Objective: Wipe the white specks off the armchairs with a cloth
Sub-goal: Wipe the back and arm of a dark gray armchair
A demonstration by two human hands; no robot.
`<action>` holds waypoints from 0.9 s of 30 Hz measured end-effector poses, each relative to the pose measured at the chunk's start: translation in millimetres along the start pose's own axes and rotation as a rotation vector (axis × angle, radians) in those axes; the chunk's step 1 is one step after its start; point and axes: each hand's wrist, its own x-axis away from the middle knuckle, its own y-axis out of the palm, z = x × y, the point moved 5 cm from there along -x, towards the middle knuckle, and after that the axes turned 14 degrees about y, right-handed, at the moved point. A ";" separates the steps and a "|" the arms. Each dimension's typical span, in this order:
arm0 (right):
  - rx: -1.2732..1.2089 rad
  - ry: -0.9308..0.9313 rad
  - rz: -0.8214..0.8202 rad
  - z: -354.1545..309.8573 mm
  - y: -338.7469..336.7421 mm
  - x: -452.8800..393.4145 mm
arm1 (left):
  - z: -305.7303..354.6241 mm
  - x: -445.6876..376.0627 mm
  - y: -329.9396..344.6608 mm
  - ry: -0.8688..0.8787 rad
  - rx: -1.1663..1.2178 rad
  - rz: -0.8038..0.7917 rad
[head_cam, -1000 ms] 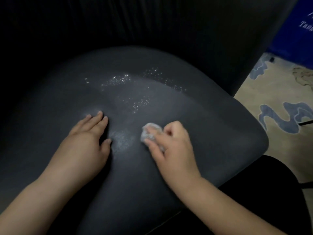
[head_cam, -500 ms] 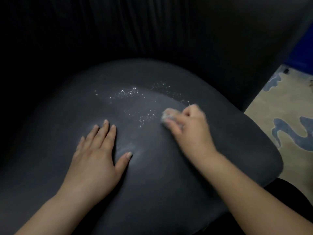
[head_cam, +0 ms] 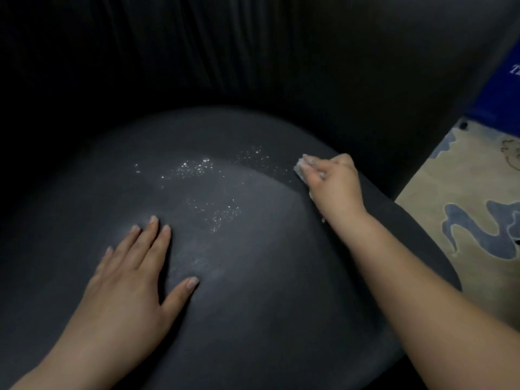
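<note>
Seat: dark armchair seat (head_cam: pixel 253 305) fills the centre and lower frame; rounded cushion, matt surface, faint pale smear at centre.
Backrest: dark, pleated backrest (head_cam: pixel 225 52) spans the top of the frame, in deep shadow.
Specks: white specks (head_cam: pixel 194 168) scattered on the seat at upper centre; a second patch (head_cam: pixel 222 213) lies lower, at mid-frame; a thinner band (head_cam: pixel 253 154) runs right toward the cloth.
Cloth: small pale cloth (head_cam: pixel 302 166), bunched, at right of centre, touching the seat near its back-right edge, just beside the right end of the speck band.
Right hand: right hand (head_cam: pixel 334 181) at right of centre, fingers curled round the cloth and gripping it, knuckles up; forearm runs down to the lower right corner.
Left hand: left hand (head_cam: pixel 132 280) at lower left, flat on the seat, palm down, fingers straight and slightly spread, thumb out to the right; holds nothing. Fingertips lie just below and left of the lower speck patch, not touching it.
Hands apart: the two hands are well apart, with the specks between them.
Rug: beige rug (head_cam: pixel 464 192) with blue swirl pattern at the right edge, beside the seat.
Blue object: blue surface (head_cam: pixel 503 91) with white lettering at upper right; text too cropped to read.
</note>
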 end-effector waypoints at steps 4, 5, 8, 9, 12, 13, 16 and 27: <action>0.211 -0.346 -0.177 -25.7 55.5 51.8 | -6.8 -3.3 -0.6 0.003 0.076 0.049; 0.220 -0.404 -0.238 -30.7 60.9 53.1 | -10.1 -5.9 -2.2 -0.003 0.094 0.076; 0.079 -0.242 -0.253 -36.9 44.7 -1.0 | -19.9 -14.7 -5.0 -0.013 0.120 0.085; 0.086 -0.153 -0.173 -35.4 34.4 -22.4 | -21.3 -16.8 -4.9 -0.004 0.120 0.073; 0.091 -0.142 -0.105 -33.2 43.8 -36.4 | -22.7 -19.1 -2.5 -0.006 0.124 0.058; 0.096 -0.234 -0.144 -35.9 57.6 -24.6 | -23.2 -19.2 -1.9 -0.015 0.126 0.058; 0.172 -0.474 -0.320 -44.3 83.5 6.5 | -22.8 -19.3 -1.3 -0.012 0.123 0.069; 0.212 -0.499 -0.454 -76.9 127.3 3.6 | -24.5 -20.9 -1.9 -0.045 0.154 0.034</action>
